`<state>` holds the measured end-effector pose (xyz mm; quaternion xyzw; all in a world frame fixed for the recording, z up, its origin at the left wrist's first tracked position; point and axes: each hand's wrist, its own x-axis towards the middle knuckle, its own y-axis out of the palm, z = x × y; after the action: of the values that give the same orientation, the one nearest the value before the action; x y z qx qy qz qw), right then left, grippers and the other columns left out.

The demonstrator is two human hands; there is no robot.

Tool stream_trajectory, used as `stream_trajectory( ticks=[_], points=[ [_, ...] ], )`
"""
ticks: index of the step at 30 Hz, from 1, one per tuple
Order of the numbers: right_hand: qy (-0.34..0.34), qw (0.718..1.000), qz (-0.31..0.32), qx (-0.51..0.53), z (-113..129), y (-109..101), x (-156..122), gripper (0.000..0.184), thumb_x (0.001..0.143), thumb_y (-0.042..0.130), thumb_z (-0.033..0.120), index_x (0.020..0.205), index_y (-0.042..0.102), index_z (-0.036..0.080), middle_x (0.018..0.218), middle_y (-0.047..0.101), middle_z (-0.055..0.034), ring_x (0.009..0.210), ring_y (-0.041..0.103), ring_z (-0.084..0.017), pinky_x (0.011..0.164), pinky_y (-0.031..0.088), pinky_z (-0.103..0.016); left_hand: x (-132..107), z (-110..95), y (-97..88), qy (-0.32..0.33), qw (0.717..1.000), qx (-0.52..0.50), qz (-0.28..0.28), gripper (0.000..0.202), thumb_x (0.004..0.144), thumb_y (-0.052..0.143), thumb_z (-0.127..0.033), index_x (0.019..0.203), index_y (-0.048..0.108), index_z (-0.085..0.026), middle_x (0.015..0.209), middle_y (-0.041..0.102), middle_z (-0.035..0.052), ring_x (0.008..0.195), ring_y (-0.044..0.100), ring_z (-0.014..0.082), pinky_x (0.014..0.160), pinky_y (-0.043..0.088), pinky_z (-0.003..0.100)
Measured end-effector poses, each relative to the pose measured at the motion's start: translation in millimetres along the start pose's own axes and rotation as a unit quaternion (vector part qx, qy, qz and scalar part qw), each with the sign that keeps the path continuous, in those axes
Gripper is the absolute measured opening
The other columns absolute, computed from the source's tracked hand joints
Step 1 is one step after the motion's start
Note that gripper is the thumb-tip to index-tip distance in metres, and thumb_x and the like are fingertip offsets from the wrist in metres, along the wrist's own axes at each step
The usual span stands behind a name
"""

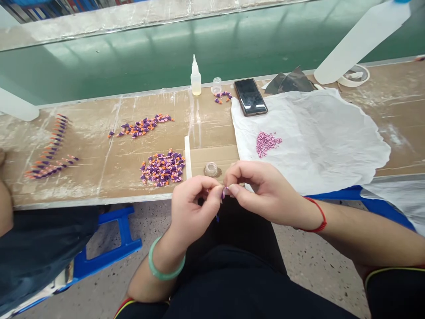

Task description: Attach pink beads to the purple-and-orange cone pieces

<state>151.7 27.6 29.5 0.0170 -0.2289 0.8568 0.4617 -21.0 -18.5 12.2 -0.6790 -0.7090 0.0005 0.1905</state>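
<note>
Head view: my left hand [197,208] pinches a small purple piece [223,193] between thumb and forefinger; my right hand [265,190] meets it from the other side, thumb and forefinger drawn close together, can't tell if they grip the piece or just touch it. Piece sits right between both sets of fingertips, just nearer me than the small cup [211,169]. Pile of purple-orange pieces [163,168] lies left of my hands, pink beads [267,144] on the white cloth [328,133] beyond my right. Fingers cover most of the piece; its shape is unclear. Neighbour's arm [5,204] cut off at left edge.
</note>
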Motion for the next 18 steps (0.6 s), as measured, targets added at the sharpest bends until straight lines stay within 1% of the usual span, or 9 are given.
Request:
stream_trajectory(
  ticks=[4,6,8,11,13,15,18],
  points=[
    [-0.024,0.999,0.036,-0.022,-5,-9,8,0.015,0.084,0.052,0.008,0.075,0.050,0.020,0.069,0.057,0.0029,0.060,0.051,-0.009,0.056,0.043,-0.021,-5,13,-7.6,-0.063,0.995,-0.079,-0.018,0.017,0.093,0.063,-0.027,0.079,0.066,-0.018,0.065,0.066,-0.0005,0.052,0.056,0.0093,0.052,0.046,0.020],
    [-0.043,0.994,0.069,-0.069,-12,-18,16,0.015,0.086,0.052,0.010,0.075,0.049,0.021,0.068,0.055,0.0030,0.060,0.049,-0.009,0.056,0.041,-0.021,-7,21,-10.8,-0.088,0.991,-0.095,-0.021,0.018,0.092,0.066,-0.032,0.081,0.068,-0.018,0.068,0.067,0.0003,0.052,0.054,0.0090,0.052,0.046,0.020],
    [-0.063,0.981,0.110,-0.144,-23,-28,28,0.015,0.086,0.052,0.012,0.074,0.047,0.021,0.066,0.053,0.0033,0.059,0.046,-0.010,0.056,0.038,-0.022,-8,29,-12.7,-0.108,0.989,-0.099,-0.009,0.021,0.091,0.068,-0.034,0.079,0.068,-0.017,0.067,0.067,0.0008,0.051,0.053,0.0086,0.050,0.045,0.020],
    [-0.066,0.947,0.181,-0.257,-38,-37,47,0.017,0.081,0.051,0.012,0.070,0.041,0.021,0.062,0.047,0.0036,0.056,0.041,-0.011,0.054,0.031,-0.024,-9,39,-12.9,-0.131,0.986,-0.095,0.030,0.016,0.086,0.071,-0.030,0.077,0.069,-0.016,0.066,0.066,0.0010,0.049,0.052,0.0081,0.047,0.044,0.019],
    [-0.057,0.918,0.234,-0.315,-44,-37,60,0.019,0.079,0.049,0.011,0.068,0.038,0.021,0.061,0.044,0.0033,0.056,0.038,-0.011,0.054,0.028,-0.025,-8,45,-12.1,-0.145,0.984,-0.090,0.047,0.011,0.082,0.072,-0.025,0.078,0.069,-0.016,0.068,0.067,0.0013,0.051,0.055,0.0086,0.048,0.045,0.018],
    [-0.053,0.887,0.278,-0.366,-44,-33,71,0.020,0.080,0.049,0.011,0.067,0.036,0.022,0.061,0.042,0.0029,0.055,0.035,-0.012,0.054,0.026,-0.026,-7,50,-11.3,-0.154,0.983,-0.082,0.053,0.008,0.081,0.072,-0.023,0.078,0.070,-0.016,0.069,0.068,0.0018,0.054,0.059,0.0096,0.051,0.048,0.018],
    [-0.050,0.842,0.329,-0.424,-38,-24,83,0.021,0.083,0.049,0.012,0.067,0.038,0.021,0.061,0.040,0.0021,0.056,0.033,-0.013,0.055,0.024,-0.027,-7,57,-10.6,-0.156,0.984,-0.071,0.050,0.008,0.080,0.071,-0.023,0.078,0.070,-0.016,0.069,0.068,0.0020,0.057,0.062,0.0104,0.053,0.048,0.018]
  ],
)
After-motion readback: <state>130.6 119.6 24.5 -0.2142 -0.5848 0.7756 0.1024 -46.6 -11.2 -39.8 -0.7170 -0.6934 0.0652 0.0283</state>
